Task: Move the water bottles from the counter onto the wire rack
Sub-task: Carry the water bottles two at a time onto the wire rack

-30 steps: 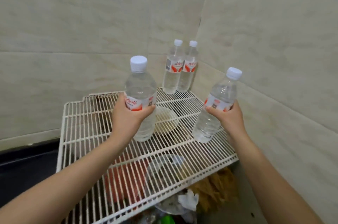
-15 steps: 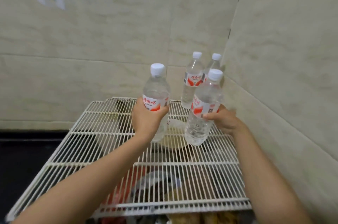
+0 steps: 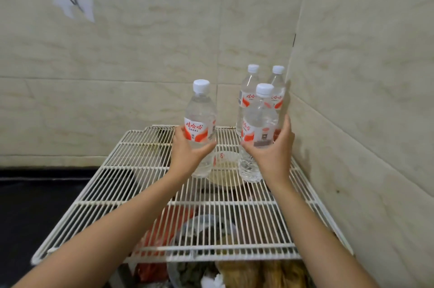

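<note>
Two forearms enter from the lower edge of the head view, bare from the frame border to the wrist; no sleeve, cuff, watch, bracelet or glove shows on either. Left hand (image 3: 190,151): bare, thumb and fingers slender, no ring visible. Right hand (image 3: 272,151): likewise bare, seen mostly from the back, knuckles smooth and unmarked, the thumb tip visible at its inner edge. Fingernails on both hands are too small or turned away to describe. Nothing above the elbows appears.
</note>
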### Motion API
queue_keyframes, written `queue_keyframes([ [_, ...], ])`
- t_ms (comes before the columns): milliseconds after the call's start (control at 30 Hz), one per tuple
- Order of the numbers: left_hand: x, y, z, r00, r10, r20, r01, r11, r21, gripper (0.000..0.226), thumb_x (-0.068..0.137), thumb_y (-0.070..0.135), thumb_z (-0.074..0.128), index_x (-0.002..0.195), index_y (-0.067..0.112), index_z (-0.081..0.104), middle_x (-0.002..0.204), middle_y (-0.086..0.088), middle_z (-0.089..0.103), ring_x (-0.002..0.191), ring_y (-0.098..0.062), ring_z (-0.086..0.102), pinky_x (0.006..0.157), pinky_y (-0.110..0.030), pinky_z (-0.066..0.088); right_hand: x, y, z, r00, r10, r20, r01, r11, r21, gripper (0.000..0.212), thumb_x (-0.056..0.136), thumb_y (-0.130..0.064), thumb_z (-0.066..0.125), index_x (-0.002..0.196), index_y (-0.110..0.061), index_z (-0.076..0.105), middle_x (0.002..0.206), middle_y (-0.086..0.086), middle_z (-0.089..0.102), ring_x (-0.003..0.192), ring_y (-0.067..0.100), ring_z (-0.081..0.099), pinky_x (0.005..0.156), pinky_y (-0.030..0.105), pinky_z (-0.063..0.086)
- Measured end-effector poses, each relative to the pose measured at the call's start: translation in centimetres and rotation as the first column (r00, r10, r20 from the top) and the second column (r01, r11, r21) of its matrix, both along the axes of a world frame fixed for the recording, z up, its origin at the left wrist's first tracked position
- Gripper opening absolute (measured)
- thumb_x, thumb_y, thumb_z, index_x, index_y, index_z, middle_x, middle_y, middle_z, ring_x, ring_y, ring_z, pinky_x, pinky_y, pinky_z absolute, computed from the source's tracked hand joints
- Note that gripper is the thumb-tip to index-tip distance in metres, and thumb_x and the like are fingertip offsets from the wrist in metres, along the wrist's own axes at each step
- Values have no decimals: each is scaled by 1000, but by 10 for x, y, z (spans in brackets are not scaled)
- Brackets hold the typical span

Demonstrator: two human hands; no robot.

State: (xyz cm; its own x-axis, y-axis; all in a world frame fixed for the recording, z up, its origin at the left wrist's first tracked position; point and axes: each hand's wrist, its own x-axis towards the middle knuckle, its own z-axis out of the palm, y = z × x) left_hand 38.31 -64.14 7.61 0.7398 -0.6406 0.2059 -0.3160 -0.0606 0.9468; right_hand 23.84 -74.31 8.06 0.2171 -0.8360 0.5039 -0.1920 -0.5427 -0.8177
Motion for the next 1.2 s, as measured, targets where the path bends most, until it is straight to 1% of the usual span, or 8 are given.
queue_keyframes([
  [100, 16, 10, 2, 989, -149, -18, 149, 989, 19, 83, 64, 17, 78, 132, 15, 30, 128, -8, 51, 115, -24, 53, 99, -46, 45, 10, 9, -4, 980, -132, -146, 126, 991, -52, 113, 63, -30, 82, 145, -25, 5, 133, 14, 38, 118, 29, 46, 93, 46, 47],
  [233, 27, 16, 2, 951, -308, 6, 306, 946, 104, 74, 65, 10, 76, 128, 18, 38, 123, -4, 57, 108, -20, 58, 96, -41, 49, -6, -1, 4, 985, 166, 41, -170, 975, 140, 107, 69, -5, 76, 145, -29, 5, 134, -5, 36, 106, 7, 49, 77, 13, 44],
  [333, 29, 14, 1, 939, -341, 50, 332, 934, 133, 62, 65, 10, 76, 117, 21, 44, 105, 8, 60, 95, -11, 59, 90, -32, 47, -18, -6, 4, 969, 237, 67, -246, 939, 241, 105, 70, -3, 74, 145, -31, 6, 140, 8, 43, 114, 14, 47, 90, 29, 42],
  [500, 33, 3, -5, 948, -298, 108, 282, 949, 141, 72, 58, 20, 82, 120, 17, 45, 116, -3, 61, 107, -19, 59, 96, -42, 48, 10, 14, -9, 990, -55, -129, 73, 988, 136, 118, 63, -27, 82, 146, -23, -2, 145, 12, 32, 130, 26, 38, 103, 42, 38],
  [600, 24, -3, -10, 979, -174, 109, 164, 982, 93, 75, 58, 19, 82, 121, 15, 43, 120, -5, 58, 111, -21, 56, 98, -40, 46, 19, 13, -14, 954, -200, -225, 221, 973, 71, 111, 63, -34, 81, 145, -23, 6, 135, 14, 40, 121, 28, 45, 91, 39, 46],
  [800, 10, -43, -1, 978, -162, 133, 160, 987, 26, 71, 55, 24, 84, 113, 19, 45, 105, 3, 60, 93, -13, 58, 81, -28, 49, 16, -17, -9, 978, -199, -62, 208, 957, 203, 93, 58, -15, 82, 133, -26, 29, 126, 5, 54, 113, 25, 55, 90, 43, 49],
  [933, -2, -102, 6, 975, -165, 148, 152, 984, 96, 75, 52, 34, 84, 114, 21, 44, 110, -1, 61, 97, -19, 61, 85, -39, 54, 7, -52, 13, 970, -236, 50, 221, 954, 204, 82, 59, -6, 81, 128, -15, 38, 122, 9, 58, 112, 27, 57, 87, 31, 43],
  [1200, -18, -175, -5, 991, -25, 129, 8, 991, 133, 88, 48, 49, 82, 120, 22, 41, 111, -1, 59, 98, -20, 60, 80, -42, 55, 13, -96, 14, 994, -57, 98, 41, 987, 156, 97, 54, -4, 83, 125, -41, 29, 118, -8, 54, 106, 10, 55, 87, 30, 49],
])
